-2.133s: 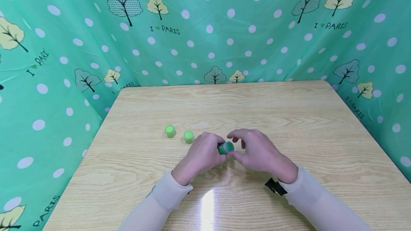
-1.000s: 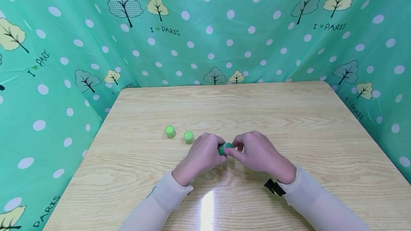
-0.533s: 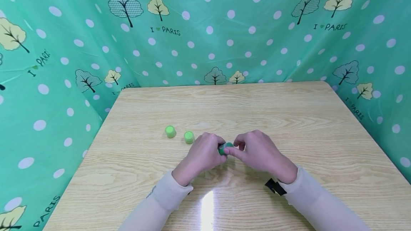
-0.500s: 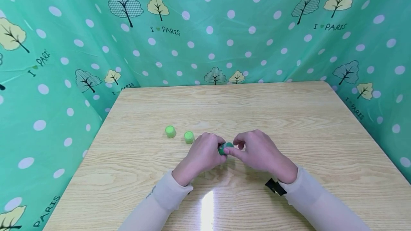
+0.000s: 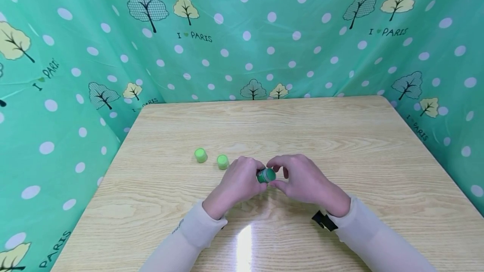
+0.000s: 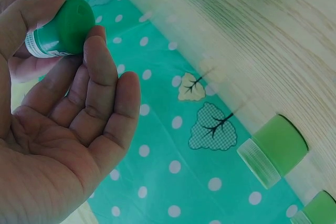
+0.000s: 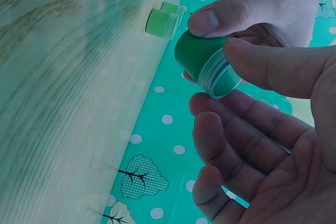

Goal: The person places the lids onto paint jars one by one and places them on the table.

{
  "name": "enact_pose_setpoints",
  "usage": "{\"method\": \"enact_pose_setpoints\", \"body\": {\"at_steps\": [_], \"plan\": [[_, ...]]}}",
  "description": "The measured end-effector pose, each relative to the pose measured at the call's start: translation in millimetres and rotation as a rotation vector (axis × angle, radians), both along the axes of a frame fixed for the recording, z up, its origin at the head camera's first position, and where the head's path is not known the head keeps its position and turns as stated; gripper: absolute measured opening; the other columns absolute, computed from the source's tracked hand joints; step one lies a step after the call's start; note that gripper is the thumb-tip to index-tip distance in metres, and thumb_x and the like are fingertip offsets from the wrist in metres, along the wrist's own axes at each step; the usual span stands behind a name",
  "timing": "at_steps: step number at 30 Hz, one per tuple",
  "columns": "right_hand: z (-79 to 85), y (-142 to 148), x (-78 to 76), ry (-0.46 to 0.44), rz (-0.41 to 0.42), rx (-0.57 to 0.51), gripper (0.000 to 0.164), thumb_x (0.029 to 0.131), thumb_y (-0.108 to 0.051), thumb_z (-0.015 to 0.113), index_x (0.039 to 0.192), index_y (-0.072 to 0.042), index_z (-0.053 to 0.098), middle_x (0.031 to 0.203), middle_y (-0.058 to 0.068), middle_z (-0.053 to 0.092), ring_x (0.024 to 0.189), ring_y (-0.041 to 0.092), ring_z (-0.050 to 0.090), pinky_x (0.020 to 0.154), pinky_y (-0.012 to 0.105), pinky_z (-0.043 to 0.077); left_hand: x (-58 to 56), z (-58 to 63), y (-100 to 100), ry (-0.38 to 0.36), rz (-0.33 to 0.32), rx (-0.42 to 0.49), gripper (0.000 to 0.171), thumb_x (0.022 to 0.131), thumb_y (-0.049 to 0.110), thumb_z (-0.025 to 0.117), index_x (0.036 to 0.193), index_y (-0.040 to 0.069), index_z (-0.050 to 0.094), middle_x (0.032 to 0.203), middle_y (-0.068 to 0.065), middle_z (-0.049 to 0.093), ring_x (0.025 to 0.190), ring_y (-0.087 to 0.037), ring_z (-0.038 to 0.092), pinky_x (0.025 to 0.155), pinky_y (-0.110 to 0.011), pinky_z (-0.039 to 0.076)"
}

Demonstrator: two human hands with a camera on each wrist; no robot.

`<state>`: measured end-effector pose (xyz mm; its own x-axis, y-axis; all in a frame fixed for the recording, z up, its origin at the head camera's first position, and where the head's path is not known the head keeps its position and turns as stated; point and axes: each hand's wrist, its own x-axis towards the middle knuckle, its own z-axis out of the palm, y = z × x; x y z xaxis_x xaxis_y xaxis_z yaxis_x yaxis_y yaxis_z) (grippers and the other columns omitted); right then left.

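A small dark green jar (image 5: 266, 175) with a clear ribbed lid (image 7: 214, 77) is held tilted above the table, its lid end facing my right hand. My left hand (image 5: 242, 181) grips the jar's body, thumb on one side and fingers on the other. In the left wrist view, the jar's rounded green base (image 6: 79, 22) pokes out past those fingers. My right hand (image 5: 298, 177) has its thumb and index finger spread on either side of the lid, fingers curved; the right wrist view has the thumb against the lid's side and fingertips near its rim.
Two light green jars (image 5: 200, 155) with clear ribbed lids stand on the wooden table (image 5: 321, 125), left of my left hand; the nearer jar (image 5: 222, 162) is close to my knuckles. A green dotted curtain (image 5: 245, 53) hangs behind and at both sides.
Half a second ago my right thumb lay across the lid with the index finger behind it. Now both have spread and moved to the lid's edges, exposing its end. My left hand stays put.
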<state>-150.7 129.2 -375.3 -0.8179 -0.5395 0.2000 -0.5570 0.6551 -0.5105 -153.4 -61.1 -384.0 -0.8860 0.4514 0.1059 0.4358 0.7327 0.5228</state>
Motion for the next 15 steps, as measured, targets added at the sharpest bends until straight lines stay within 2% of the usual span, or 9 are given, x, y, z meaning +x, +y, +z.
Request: {"method": "enact_pose_setpoints", "body": {"at_steps": [5, 15], "plan": [[-2.1, -0.3, -0.2, 0.013, 0.004, -0.002, 0.032, 0.073, -0.019, 0.082, 0.103, -0.016, 0.071, 0.082, -0.010, 0.065, 0.058, 0.003, 0.049, 0.050, 0.022, 0.043, -0.1, -1.2, -0.1, 0.019, -0.008, 0.000, 0.020, 0.067, 0.010, 0.076, 0.062, 0.020, 0.059, 0.053, 0.011, 0.046, 0.048, -0.003, 0.038, 0.044, -0.020, 0.034], [-2.4, -1.1, -0.2, 0.014, -0.021, 0.023, 0.024, 0.078, -0.032, 0.078, 0.094, -0.016, 0.072, 0.074, -0.011, 0.059, 0.050, 0.001, 0.045, 0.045, 0.021, 0.039, 0.0, -0.5, 0.1, 0.021, -0.009, -0.015, 0.019, 0.068, 0.012, 0.078, 0.063, 0.019, 0.060, 0.051, 0.012, 0.041, 0.048, -0.003, 0.035, 0.044, -0.018, 0.031]]}}
